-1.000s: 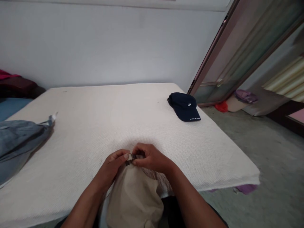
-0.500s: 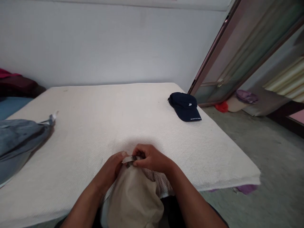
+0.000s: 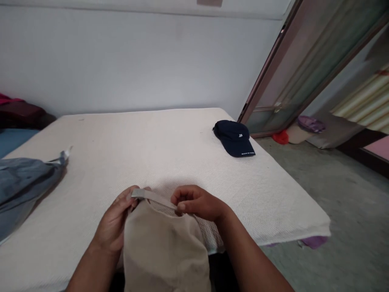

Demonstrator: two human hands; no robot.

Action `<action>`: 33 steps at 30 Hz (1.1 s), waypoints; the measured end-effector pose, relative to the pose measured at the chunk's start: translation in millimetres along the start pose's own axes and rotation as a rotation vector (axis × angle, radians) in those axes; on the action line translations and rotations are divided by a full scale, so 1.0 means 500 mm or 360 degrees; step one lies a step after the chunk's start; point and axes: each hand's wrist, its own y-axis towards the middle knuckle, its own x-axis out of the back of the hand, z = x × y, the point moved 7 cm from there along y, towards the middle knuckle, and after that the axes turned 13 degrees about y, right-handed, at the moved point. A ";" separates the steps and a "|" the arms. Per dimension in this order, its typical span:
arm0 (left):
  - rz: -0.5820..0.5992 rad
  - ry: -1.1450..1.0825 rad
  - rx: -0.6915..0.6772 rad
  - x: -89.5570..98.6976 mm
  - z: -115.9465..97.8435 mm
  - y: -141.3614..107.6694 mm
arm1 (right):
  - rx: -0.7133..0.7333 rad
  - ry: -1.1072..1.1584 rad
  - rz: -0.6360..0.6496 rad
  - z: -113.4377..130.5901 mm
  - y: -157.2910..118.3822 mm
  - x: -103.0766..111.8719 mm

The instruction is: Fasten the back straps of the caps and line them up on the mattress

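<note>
A beige cap (image 3: 165, 247) is held low at the near edge of the bed, its back strap (image 3: 159, 198) turned up and stretched across an arched opening. At the strap's left end is a flat metal buckle (image 3: 138, 193), pinched by my left hand (image 3: 117, 217), whose fingers are closed round it. My right hand (image 3: 197, 202) has its thumb and fingers closed on the right end of the strap, where it meets the cap. The lower part of the cap runs out of view.
A navy cap (image 3: 234, 138) lies on the right of the white bedspread (image 3: 136, 146). Grey-blue cloth (image 3: 24, 186) with a strap end is at the left. Dark red and blue items (image 3: 21, 117) are at the far left. The grey floor (image 3: 304, 178) drops off beyond the bed's right edge.
My left hand has moved left with the buckle, away from my right hand. The strap is now drawn out straight and the cap's opening is spread wider.
</note>
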 end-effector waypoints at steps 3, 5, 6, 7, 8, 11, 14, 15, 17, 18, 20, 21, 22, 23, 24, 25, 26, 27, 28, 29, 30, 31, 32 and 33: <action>0.0022 0.0043 0.0041 0.006 0.008 -0.002 | 0.0120 0.0168 -0.0175 0.016 -0.006 0.020; 0.0054 0.0229 0.0095 0.005 0.027 0.001 | 0.0228 0.0279 -0.0356 0.026 -0.005 0.041; 0.0074 0.0325 0.0112 0.003 0.036 0.004 | 0.0273 0.0318 -0.0445 0.029 -0.004 0.052; 0.0096 0.0399 0.0111 0.000 0.044 0.007 | 0.0299 0.0336 -0.0521 0.030 -0.002 0.062; 0.0111 0.0446 0.0098 -0.002 0.048 0.011 | 0.0302 0.0325 -0.0578 0.029 0.002 0.070; 0.0061 0.0495 0.0005 -0.001 0.048 0.025 | 0.0253 0.0166 -0.0631 0.025 0.014 0.080; -0.0001 0.0626 -0.0095 -0.003 0.044 0.036 | 0.0178 0.0006 -0.0506 0.023 0.021 0.066; 0.0009 0.0692 -0.0129 -0.009 0.045 0.037 | 0.0137 -0.0056 -0.0443 0.022 0.022 0.057; 0.0060 0.0810 -0.0168 -0.027 0.051 0.037 | 0.0050 -0.0235 -0.0323 0.019 0.021 0.037; 0.0088 0.0848 -0.0165 -0.035 0.057 0.035 | 0.0032 -0.0342 -0.0277 0.019 0.021 0.028; 0.0120 0.0871 -0.0129 -0.048 0.069 0.030 | 0.0036 -0.0512 -0.0209 0.021 0.020 0.015; 0.0128 0.0869 -0.0109 -0.051 0.074 0.028 | 0.0041 -0.0559 -0.0190 0.021 0.019 0.012; 0.0136 0.0860 -0.0092 -0.053 0.079 0.026 | 0.0040 -0.0585 -0.0177 0.020 0.019 0.010; 0.0151 0.0842 -0.0075 -0.055 0.082 0.024 | 0.0031 -0.0597 -0.0166 0.018 0.019 0.010; 0.0168 0.0817 -0.0059 -0.055 0.086 0.023 | 0.0020 -0.0598 -0.0152 0.017 0.018 0.011; 0.0185 0.0787 -0.0046 -0.055 0.089 0.023 | 0.0015 -0.0599 -0.0133 0.015 0.017 0.011; 0.0197 0.0758 -0.0034 -0.054 0.091 0.024 | 0.0020 -0.0603 -0.0113 0.015 0.017 0.012; 0.0205 0.0734 -0.0026 -0.053 0.093 0.024 | 0.0028 -0.0613 -0.0092 0.016 0.016 0.013; 0.0208 0.0721 -0.0023 -0.052 0.094 0.025 | 0.0036 -0.0626 -0.0073 0.016 0.014 0.013; 0.0213 0.0718 -0.0024 -0.052 0.095 0.026 | 0.0042 -0.0641 -0.0059 0.017 0.013 0.013; 0.0215 0.0713 -0.0025 -0.052 0.095 0.026 | 0.0045 -0.0656 -0.0047 0.018 0.012 0.012; 0.0221 0.0701 -0.0024 -0.053 0.096 0.026 | 0.0043 -0.0670 -0.0037 0.019 0.011 0.011; 0.0228 0.0682 -0.0020 -0.053 0.096 0.027 | 0.0041 -0.0685 -0.0027 0.020 0.010 0.009; 0.0234 0.0657 -0.0015 -0.054 0.097 0.027 | 0.0040 -0.0703 -0.0019 0.020 0.009 0.007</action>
